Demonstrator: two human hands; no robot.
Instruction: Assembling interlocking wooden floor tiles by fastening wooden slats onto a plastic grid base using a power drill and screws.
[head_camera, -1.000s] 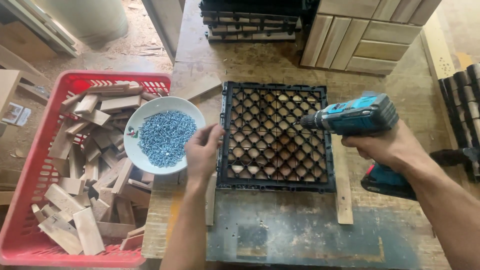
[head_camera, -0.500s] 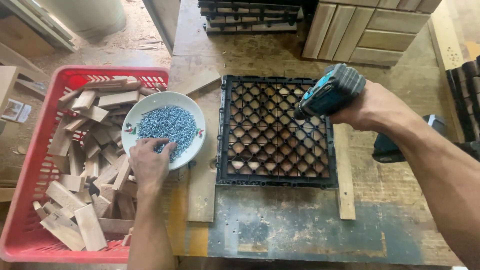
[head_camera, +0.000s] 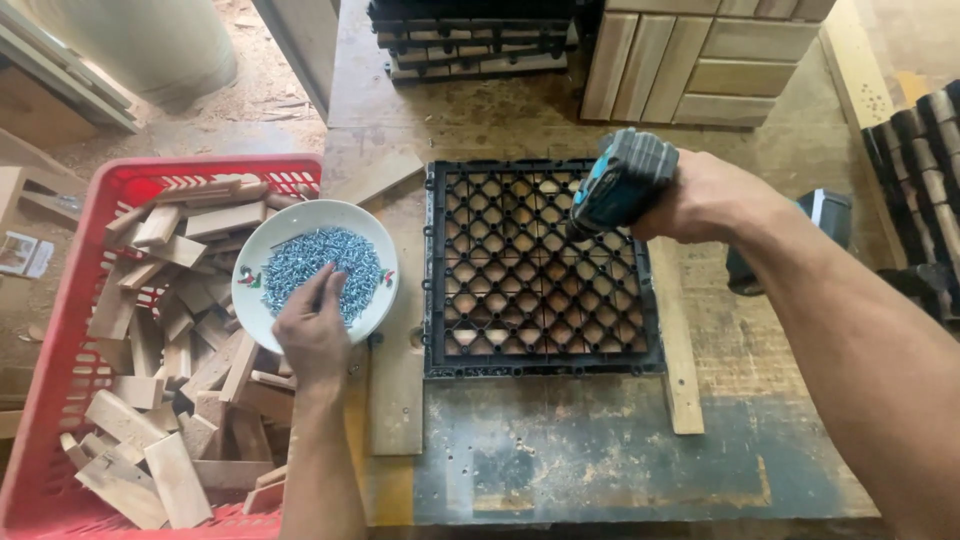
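the left hand (head_camera: 313, 335) reaches into the white bowl (head_camera: 262, 243), fingers narrowed and dipped among the heap of silver screws (head_camera: 325, 258); whether a screw is pinched between them cannot be told. the bowl sits on the right rim of the red crate (head_camera: 85, 300), at nine o'clock from the black plastic grid tile (head_camera: 520, 285). the crate is full of short wooden offcuts (head_camera: 150, 310). the right hand (head_camera: 705, 195) is wrapped tight round the grip of a teal cordless drill (head_camera: 622, 185), held over the tile's two o'clock corner, nose pointing down at the grid. the tile lies flat on the worn workbench (head_camera: 600, 450), with a wooden slat (head_camera: 675, 340) touching its three o'clock edge and a wider slat (head_camera: 397, 380) along its nine o'clock edge. at twelve o'clock stand stacked wooden panels (head_camera: 700, 60).
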